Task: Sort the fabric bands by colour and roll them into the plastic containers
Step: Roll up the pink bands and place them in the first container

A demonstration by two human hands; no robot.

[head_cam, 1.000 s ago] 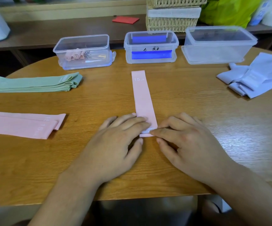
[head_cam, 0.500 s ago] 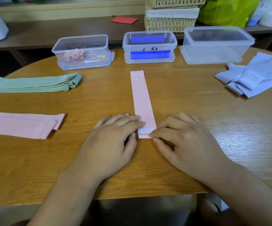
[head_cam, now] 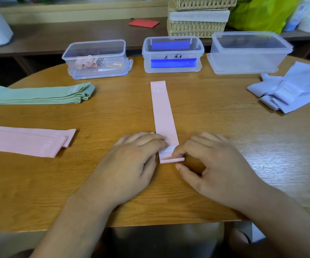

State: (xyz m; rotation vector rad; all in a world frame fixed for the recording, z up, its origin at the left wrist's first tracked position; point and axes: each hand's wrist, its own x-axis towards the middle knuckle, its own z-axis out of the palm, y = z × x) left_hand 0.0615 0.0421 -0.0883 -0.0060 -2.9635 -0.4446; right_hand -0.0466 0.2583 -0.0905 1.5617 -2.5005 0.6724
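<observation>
A pink fabric band (head_cam: 162, 112) marked "15 LB" lies lengthwise in the middle of the wooden table (head_cam: 215, 127). Its near end is folded over into a thin first turn. My left hand (head_cam: 130, 164) presses its fingertips on that end from the left. My right hand (head_cam: 213, 164) pinches the folded edge from the right, with the thumb below it. Three clear plastic containers stand at the back: the left one (head_cam: 96, 58) holds rolled pink bands, the middle one (head_cam: 172, 54) has blue clasps, and the right one (head_cam: 247, 53) looks empty.
Green bands (head_cam: 39, 94) lie stacked at the left, more pink bands (head_cam: 26, 140) below them near the left edge. Pale lavender bands (head_cam: 289, 90) are heaped at the right. Wicker baskets (head_cam: 197, 17) and a green bag (head_cam: 262, 12) sit on the shelf behind.
The band's near end has been turned over into a small fold that now shows below my fingers. My right thumb has dropped beneath the edge. Both hands stay at the near end.
</observation>
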